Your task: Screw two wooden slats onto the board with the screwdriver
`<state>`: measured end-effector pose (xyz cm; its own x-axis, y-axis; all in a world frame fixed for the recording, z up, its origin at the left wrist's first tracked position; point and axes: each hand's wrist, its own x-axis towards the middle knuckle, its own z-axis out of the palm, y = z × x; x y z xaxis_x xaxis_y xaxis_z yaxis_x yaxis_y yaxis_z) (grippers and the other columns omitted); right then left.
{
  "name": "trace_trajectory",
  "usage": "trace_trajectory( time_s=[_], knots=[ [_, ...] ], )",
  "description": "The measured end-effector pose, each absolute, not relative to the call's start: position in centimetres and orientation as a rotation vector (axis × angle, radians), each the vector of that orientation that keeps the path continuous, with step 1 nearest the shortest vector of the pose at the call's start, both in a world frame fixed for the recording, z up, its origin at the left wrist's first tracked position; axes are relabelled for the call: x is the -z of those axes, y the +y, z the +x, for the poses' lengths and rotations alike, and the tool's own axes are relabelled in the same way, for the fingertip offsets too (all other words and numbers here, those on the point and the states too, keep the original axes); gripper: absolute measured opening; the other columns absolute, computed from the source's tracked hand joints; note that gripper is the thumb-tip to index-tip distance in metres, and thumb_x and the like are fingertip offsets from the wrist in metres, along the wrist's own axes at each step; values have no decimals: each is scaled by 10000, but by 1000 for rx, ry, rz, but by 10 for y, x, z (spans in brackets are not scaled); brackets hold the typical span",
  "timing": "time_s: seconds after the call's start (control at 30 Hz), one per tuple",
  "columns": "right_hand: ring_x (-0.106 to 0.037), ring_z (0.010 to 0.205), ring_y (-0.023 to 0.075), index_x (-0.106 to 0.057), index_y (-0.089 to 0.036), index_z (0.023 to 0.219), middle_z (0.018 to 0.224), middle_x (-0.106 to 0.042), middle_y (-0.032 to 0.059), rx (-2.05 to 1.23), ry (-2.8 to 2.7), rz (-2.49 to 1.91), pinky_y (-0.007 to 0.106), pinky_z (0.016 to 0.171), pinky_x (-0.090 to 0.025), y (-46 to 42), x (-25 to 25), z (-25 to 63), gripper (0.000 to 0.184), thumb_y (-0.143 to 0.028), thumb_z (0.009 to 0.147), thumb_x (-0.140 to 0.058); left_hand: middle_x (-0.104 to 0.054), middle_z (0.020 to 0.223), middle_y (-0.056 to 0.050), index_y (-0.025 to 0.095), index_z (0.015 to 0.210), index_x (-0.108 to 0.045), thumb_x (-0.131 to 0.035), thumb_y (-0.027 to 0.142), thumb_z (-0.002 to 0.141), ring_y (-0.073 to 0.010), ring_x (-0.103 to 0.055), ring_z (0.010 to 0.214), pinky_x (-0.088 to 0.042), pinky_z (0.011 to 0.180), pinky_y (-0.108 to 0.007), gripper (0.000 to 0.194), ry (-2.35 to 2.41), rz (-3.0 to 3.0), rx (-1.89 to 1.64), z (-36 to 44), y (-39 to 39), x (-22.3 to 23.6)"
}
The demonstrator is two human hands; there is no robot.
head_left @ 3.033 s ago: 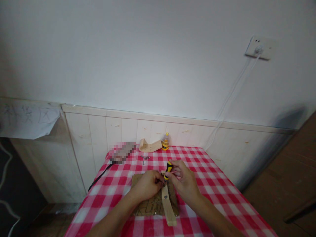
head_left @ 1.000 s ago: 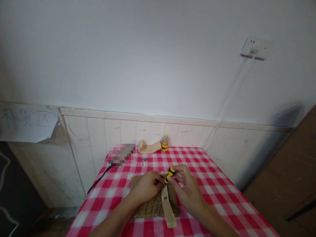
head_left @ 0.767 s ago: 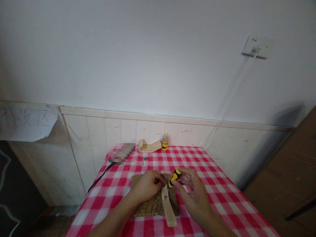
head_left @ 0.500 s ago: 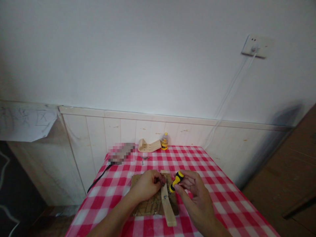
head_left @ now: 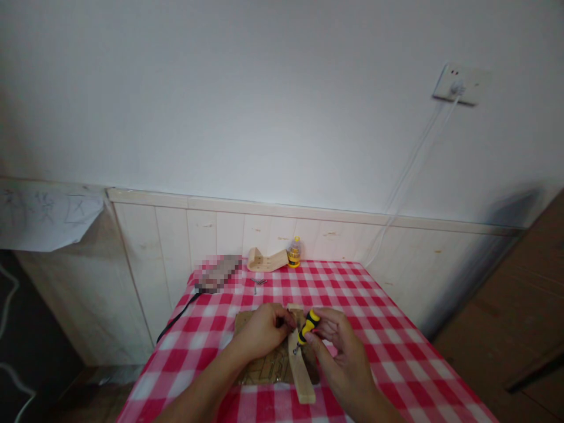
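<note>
My right hand [head_left: 343, 352] grips a short yellow and black screwdriver [head_left: 309, 326] between thumb and fingers, tilted so its tip points down to the left. That tip reaches a small metal screw [head_left: 295, 351] at the bend of a pale, angled wooden piece [head_left: 302, 379]. Against the left edge of the wood, near its far end, the curled fingers of my left hand [head_left: 267, 330] hold it down. Under the wood lies a brown, marked board [head_left: 259, 373], like cardboard. My left fingertips are partly hidden.
A red-and-white checked cloth [head_left: 396, 352] covers the table. Several loose screws [head_left: 259, 282] lie farther back. By the wall stand a curved wooden part [head_left: 268, 262] and a yellow-capped bottle-shaped container [head_left: 294, 254]. A blurred-out object [head_left: 219, 273] with a black strap is at back left.
My right hand has moved slightly left and brought the screwdriver's tip to the screw in the wood. My left hand stays in the same place.
</note>
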<state>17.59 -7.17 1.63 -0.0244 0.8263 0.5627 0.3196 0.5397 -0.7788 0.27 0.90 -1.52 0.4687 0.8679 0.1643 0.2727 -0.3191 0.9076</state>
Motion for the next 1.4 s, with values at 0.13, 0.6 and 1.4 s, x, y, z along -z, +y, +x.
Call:
trace_trajectory(
  time_s=[0.13,0.6,1.4],
  knots=[
    [-744,993,234,-594,-265,1164,1103,-742,86,-568,-1666,-989,365,857,-619,-73,-20,174,252,-197,921,-607,-778,868,-45,150,816,-756,-564,82,738,-186,-703,817,-516,753,-261,218,977,1856,-854,3,8,13],
    [-743,946,221,-646,-279,1207,1096,-753,55,-502,-1776,-1053,359,851,-610,-68,-25,170,366,-135,871,-624,-780,881,-53,149,866,-780,-542,55,713,-191,-700,833,-515,764,-267,297,965,1876,-836,1,6,7],
    [-744,738,192,-656,-235,1146,932,-767,57,-248,-1681,-1059,297,690,-635,-73,-17,169,281,-195,868,-654,-782,888,-51,154,837,-759,-582,126,752,-194,-708,845,-520,776,-269,199,960,1831,-830,2,8,12]
  ],
)
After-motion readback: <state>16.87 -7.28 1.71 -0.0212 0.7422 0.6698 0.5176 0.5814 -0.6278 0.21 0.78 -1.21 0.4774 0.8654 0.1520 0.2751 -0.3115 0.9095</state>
